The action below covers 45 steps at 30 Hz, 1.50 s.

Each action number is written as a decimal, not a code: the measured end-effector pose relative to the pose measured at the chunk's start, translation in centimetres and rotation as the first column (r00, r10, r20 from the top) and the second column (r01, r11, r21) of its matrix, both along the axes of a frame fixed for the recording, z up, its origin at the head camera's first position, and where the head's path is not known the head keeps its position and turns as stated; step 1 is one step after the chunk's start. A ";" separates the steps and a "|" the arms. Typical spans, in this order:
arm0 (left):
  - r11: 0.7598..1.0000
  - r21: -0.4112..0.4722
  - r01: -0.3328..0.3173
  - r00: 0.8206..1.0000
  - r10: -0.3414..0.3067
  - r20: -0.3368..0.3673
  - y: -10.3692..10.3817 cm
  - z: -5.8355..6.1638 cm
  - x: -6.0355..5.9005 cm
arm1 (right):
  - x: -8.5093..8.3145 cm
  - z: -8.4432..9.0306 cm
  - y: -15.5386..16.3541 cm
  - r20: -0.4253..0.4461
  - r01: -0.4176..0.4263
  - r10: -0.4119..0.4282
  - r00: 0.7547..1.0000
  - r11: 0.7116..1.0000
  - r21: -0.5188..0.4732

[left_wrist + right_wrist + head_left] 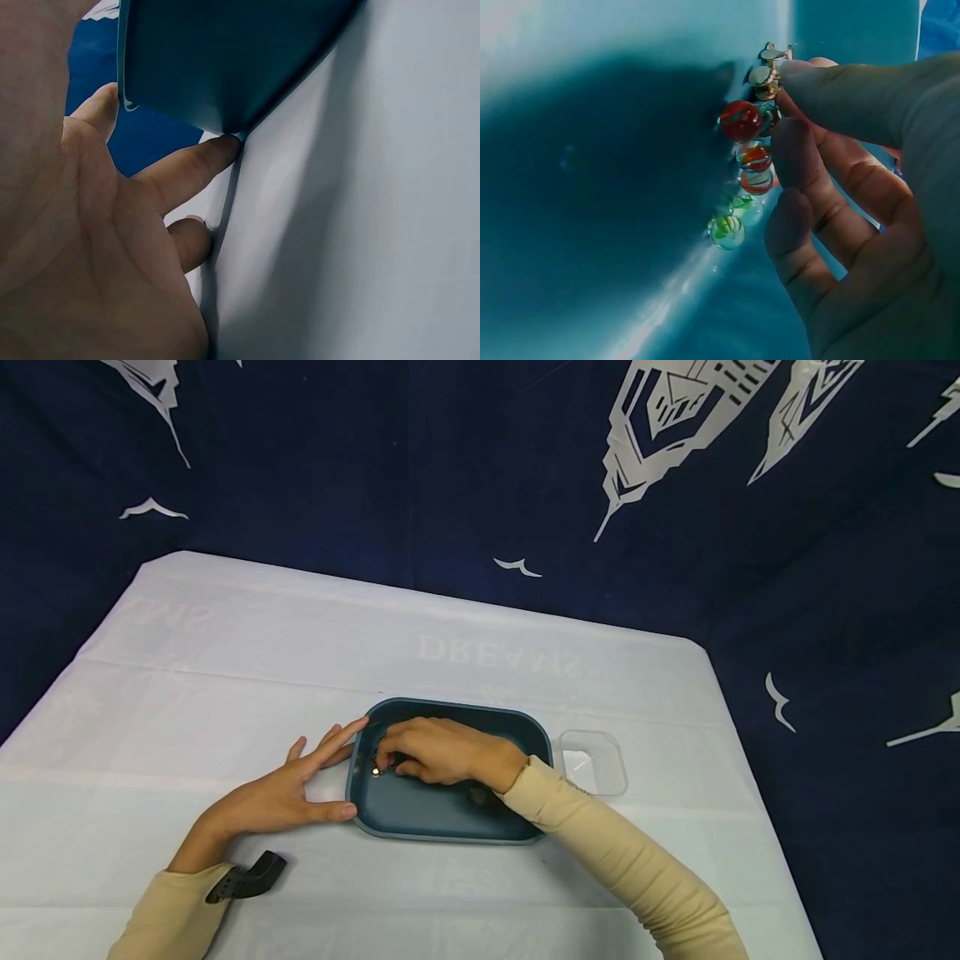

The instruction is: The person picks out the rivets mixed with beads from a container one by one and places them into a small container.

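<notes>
A dark teal tray [450,822] lies on the white cloth. My left hand [277,797], fingers spread, touches its left rim with thumb and fingertips; the left wrist view shows fingers against the tray wall [225,67]. Inside the tray, at its left end, my right hand [442,752] reaches down with bent fingers. Its thumb and fingertips are at small shiny gold pieces [761,76] and several glass marbles, among them a red marble [741,121] and a clear-green marble [727,232]. Whether the fingers pinch a gold piece or only touch it, I cannot tell.
A clear plastic box [611,768] stands just right of the tray, partly behind the right sleeve [622,852]. A black bent piece [251,877] is fixed at the left wrist. Dark blue cloth [375,468] with white print hangs behind the table.
</notes>
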<state>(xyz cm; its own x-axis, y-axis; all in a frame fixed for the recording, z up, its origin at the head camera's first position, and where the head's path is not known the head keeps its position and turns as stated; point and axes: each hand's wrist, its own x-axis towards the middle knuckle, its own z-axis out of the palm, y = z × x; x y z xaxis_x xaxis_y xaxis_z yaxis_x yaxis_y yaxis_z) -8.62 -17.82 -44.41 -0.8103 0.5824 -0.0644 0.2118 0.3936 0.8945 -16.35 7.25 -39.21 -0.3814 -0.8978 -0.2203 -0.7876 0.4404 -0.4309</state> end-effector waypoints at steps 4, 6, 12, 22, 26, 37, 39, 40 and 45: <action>1.000 0.004 0.000 1.000 0.000 0.001 0.0 0.0 0.0 | 0.0 -0.4 -0.1 -0.006 0.005 -0.005 1.000 1.000 0.001; 1.000 0.007 0.001 1.000 -0.001 0.001 0.0 0.0 0.0 | 0.0 -0.6 -0.1 -0.012 0.006 -0.006 1.000 1.000 0.000; 1.000 0.009 0.002 1.000 -0.002 -0.001 0.0 0.0 0.0 | 0.1 -0.8 0.1 -0.033 0.001 -0.001 0.999 1.000 -0.002; 1.000 0.016 0.006 1.000 -0.006 -0.017 0.0 0.1 0.0 | -0.1 -1.3 0.0 -0.048 -0.004 0.004 0.999 1.000 0.001; 1.000 0.018 0.009 1.000 -0.009 -0.022 0.0 0.0 0.0 | 0.0 -1.3 -0.1 -0.053 -0.001 0.001 0.999 1.000 0.005; 1.000 0.020 0.012 1.000 -0.012 -0.022 0.0 -0.1 0.0 | 0.1 -1.5 -0.1 -0.058 -0.007 0.006 0.998 1.000 -0.018; 1.000 0.018 0.012 1.000 -0.012 -0.022 0.0 -0.1 0.0 | 0.2 -1.6 -0.1 -0.060 -0.010 0.009 0.998 1.000 -0.024; 1.000 0.017 0.013 1.000 -0.012 -0.023 0.0 -0.1 0.0 | 0.2 -1.6 -0.1 -0.062 -0.011 0.010 0.998 1.000 -0.026; 1.000 0.015 0.014 1.000 -0.013 -0.028 0.0 -0.1 -0.1 | 0.3 -1.6 0.0 -0.062 -0.010 0.008 0.998 1.000 -0.030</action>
<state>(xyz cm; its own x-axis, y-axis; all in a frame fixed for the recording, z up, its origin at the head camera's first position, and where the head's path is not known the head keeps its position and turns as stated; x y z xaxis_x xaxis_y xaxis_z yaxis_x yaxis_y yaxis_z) -8.68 -17.86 -44.52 -0.8037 0.5942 -0.0332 0.2420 0.3773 0.8939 -16.06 7.25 -40.82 -0.3854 -0.9070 -0.1697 -0.8169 0.4209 -0.3944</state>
